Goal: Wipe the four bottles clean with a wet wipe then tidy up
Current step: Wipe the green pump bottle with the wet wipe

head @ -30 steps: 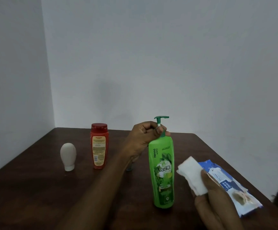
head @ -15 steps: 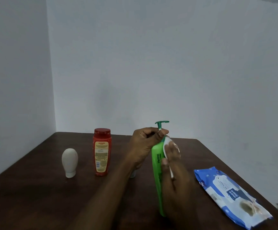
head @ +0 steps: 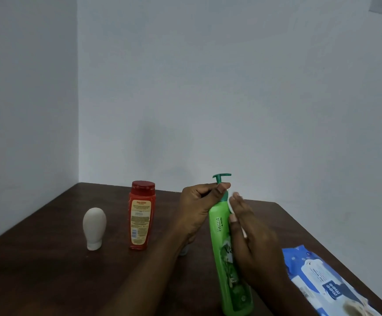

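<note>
Presently the wiping stage is in progress, judged early; the left hand [head: 199, 206] grips the green bottle [head: 219, 236] with fingers curled round its pump neck, holding it upright on the table [head: 37, 270]; the right hand [head: 251, 242], fingers extended, presses the wipe [head: 231, 205] flat against the bottle's upper side. The bottle stands between the two hands. The red bottle [head: 141, 215] and white bottle [head: 94, 228] stand to the left of the left hand, well apart from both hands; whether either has been wiped cannot be told. A small object shows just behind the left wrist; probably the fourth bottle, mostly hidden. The wipe pack [head: 322, 283] lies to the right of the right hand; tidying is not yet done.
</note>
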A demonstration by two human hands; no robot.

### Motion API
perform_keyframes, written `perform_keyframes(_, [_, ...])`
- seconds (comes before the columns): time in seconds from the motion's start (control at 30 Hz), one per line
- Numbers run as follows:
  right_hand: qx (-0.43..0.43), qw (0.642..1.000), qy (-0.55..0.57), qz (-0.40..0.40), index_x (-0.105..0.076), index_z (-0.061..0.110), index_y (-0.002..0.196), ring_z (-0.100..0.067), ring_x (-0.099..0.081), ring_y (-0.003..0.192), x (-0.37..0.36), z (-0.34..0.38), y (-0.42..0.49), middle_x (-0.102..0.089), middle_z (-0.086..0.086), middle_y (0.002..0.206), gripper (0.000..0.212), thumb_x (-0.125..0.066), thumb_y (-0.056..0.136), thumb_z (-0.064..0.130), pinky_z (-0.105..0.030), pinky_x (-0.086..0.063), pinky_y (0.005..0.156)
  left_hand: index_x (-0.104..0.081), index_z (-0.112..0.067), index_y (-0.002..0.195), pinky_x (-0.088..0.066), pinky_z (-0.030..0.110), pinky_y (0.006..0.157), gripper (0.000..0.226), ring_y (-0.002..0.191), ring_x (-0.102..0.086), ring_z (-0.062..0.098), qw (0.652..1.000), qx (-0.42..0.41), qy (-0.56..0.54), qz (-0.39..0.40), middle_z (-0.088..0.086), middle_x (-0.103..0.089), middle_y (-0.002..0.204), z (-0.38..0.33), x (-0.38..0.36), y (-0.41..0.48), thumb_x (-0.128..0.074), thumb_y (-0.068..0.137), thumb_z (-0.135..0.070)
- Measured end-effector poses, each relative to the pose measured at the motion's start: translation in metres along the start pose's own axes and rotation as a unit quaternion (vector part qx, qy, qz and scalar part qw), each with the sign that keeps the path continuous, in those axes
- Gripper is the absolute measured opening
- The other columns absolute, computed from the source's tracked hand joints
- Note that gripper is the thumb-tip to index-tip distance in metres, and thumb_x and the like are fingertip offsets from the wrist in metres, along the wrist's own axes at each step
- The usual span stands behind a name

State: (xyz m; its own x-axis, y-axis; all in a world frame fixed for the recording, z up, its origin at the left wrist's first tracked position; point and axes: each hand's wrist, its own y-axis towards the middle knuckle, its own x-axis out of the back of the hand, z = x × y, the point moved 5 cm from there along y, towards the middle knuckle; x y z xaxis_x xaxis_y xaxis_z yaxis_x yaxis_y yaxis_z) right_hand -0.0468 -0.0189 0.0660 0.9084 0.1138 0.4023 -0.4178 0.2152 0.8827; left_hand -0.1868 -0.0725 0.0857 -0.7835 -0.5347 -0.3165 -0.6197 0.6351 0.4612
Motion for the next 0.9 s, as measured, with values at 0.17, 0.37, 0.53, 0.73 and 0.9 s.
perform_keyframes(0.17, [0.141, 0.99, -0.02, 0.014, -0.065, 0.002, 0.133, -0.015, -0.055, 0.137, -0.002, 0.007, 0.015, -0.06, -0.008, 0.144, 0.039, -0.051, 0.1, 0.016, -0.039, -0.052, 0.107, -0.08, -0.003, 0.108, -0.06, 0.031, 0.091, 0.044, 0.104, -0.076, 0.023, 1.0, -0.007, 0.008, -0.006, 0.009, -0.08, 0.11, 0.005, 0.008, 0.004, -0.074, 0.08, -0.037])
perform_keyframes(0.37, [0.214, 0.976, -0.012, 0.043, -0.063, 0.0, 0.133, -0.022, -0.051, 0.141, -0.013, -0.013, 0.016, -0.056, -0.012, 0.147, 0.038, -0.051, 0.1, 0.013, -0.044, -0.05, 0.109, -0.08, -0.006, 0.111, -0.058, 0.023, 0.076, 0.046, 0.089, -0.074, 0.013, 0.999, 0.001, 0.013, -0.033, 0.01, -0.081, 0.103, 0.002, 0.021, 0.011, -0.074, 0.079, -0.039])
perform_keyframes(0.53, [0.232, 0.969, -0.026, 0.078, -0.056, -0.004, 0.139, -0.031, -0.042, 0.147, -0.014, -0.013, -0.002, -0.049, -0.018, 0.152, 0.044, -0.052, 0.098, 0.012, -0.045, -0.043, 0.116, -0.08, -0.007, 0.108, -0.058, 0.024, 0.077, 0.045, 0.086, -0.074, 0.012, 0.999, 0.012, 0.017, -0.027, 0.005, -0.081, 0.094, 0.004, 0.017, 0.012, -0.073, 0.078, -0.04])
perform_keyframes(0.73, [0.371, 0.906, -0.077, 0.186, -0.061, 0.003, 0.139, -0.03, -0.037, 0.15, -0.017, 0.001, -0.021, -0.048, -0.013, 0.154, 0.046, -0.061, 0.095, 0.017, -0.049, -0.039, 0.118, -0.079, -0.003, 0.105, -0.059, 0.027, 0.068, 0.049, 0.073, -0.07, 0.017, 0.998, 0.026, -0.009, -0.048, 0.012, -0.076, 0.083, 0.005, 0.02, 0.008, -0.075, 0.075, -0.042])
perform_keyframes(0.9, [0.34, 0.924, -0.053, 0.168, -0.057, 0.0, 0.141, -0.031, -0.036, 0.15, -0.014, -0.009, -0.014, -0.047, -0.014, 0.154, 0.045, -0.055, 0.099, 0.016, -0.051, -0.04, 0.117, -0.079, -0.008, 0.107, -0.06, 0.03, 0.077, 0.045, 0.083, -0.072, 0.018, 0.999, 0.033, 0.001, -0.023, 0.01, -0.077, 0.088, 0.004, 0.017, 0.007, -0.071, 0.079, -0.042])
